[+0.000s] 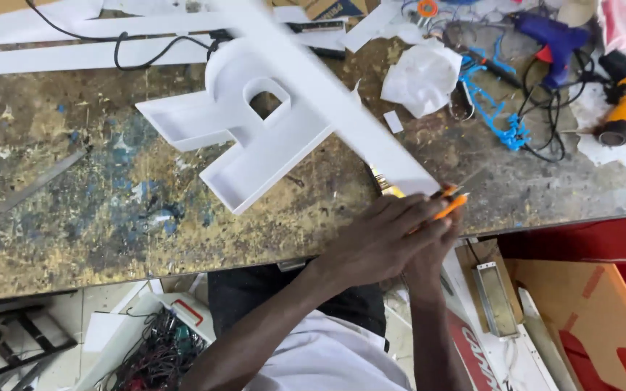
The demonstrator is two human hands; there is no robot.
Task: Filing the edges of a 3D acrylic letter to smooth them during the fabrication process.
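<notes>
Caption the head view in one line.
Both hands, left over right, grip an orange utility knife at a long white strip's end, beside a white tray-like letter shape.

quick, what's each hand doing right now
left hand: closed over the end of the white strip.
right hand: closed on an orange knife.

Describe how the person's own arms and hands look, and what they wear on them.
Both forearms are bare from the elbow down: no sleeves, gloves, watch or bands show. The left hand and right hand are bare too, with no rings visible. A white short-sleeved shirt covers the upper body, and dark trousers show below it.
</notes>
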